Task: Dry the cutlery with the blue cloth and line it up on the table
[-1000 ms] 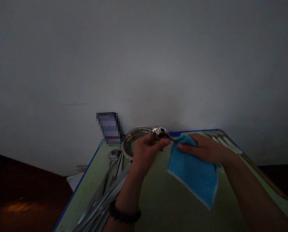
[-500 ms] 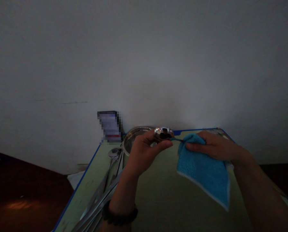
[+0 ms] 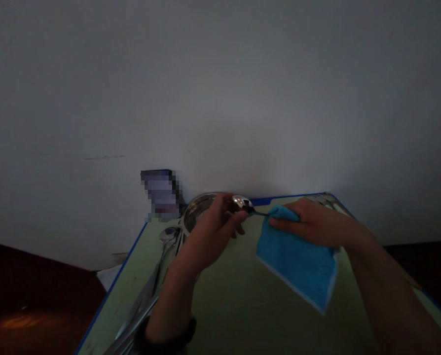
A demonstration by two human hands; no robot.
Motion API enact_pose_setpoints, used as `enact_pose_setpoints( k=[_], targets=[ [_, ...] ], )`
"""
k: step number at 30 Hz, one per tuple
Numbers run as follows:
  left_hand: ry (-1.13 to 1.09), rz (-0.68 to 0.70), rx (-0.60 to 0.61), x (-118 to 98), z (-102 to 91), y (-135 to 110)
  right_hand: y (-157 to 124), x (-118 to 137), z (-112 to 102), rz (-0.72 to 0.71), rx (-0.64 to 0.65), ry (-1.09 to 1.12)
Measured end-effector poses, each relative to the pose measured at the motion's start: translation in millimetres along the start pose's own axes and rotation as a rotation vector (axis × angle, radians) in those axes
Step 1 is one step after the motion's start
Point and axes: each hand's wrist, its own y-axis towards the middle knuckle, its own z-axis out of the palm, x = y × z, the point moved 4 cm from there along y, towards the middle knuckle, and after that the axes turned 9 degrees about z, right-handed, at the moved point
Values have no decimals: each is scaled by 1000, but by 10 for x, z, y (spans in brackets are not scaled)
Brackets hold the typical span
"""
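Observation:
My left hand (image 3: 215, 231) pinches the bowl of a shiny metal spoon (image 3: 241, 202), held up above the green table. The spoon's thin handle runs right into a blue cloth (image 3: 296, 259). My right hand (image 3: 314, 224) is closed over the cloth's top edge, wrapping it round the handle; the rest of the cloth hangs down. A dark bead bracelet (image 3: 168, 337) sits on my left wrist.
The table (image 3: 235, 301) is pale green with a blue rim. A round steel bowl (image 3: 195, 213) stands at its far edge. Several long spoons (image 3: 157, 276) lie along the left side. More cutlery (image 3: 322, 199) lies at the far right corner. A blurred box (image 3: 160, 193) leans on the grey wall.
My right hand and the cloth slid left along the spoon handle toward the bowl. My left hand turned the spoon slightly; its bowl shows less. The view shifted a little.

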Motion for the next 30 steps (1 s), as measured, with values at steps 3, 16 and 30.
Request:
enact_pose_setpoints(
  k=[3,16,30],
  targets=[
    [-15,27,-9,-55,-52,-7,-17,-35,-8,32,45,31],
    [77,106,161,-22,-14,-1,11,41,91,-107,123,29],
    [-33,17,-18,36,-284,-56,-86,-328,-145,96,41,56]
  ],
)
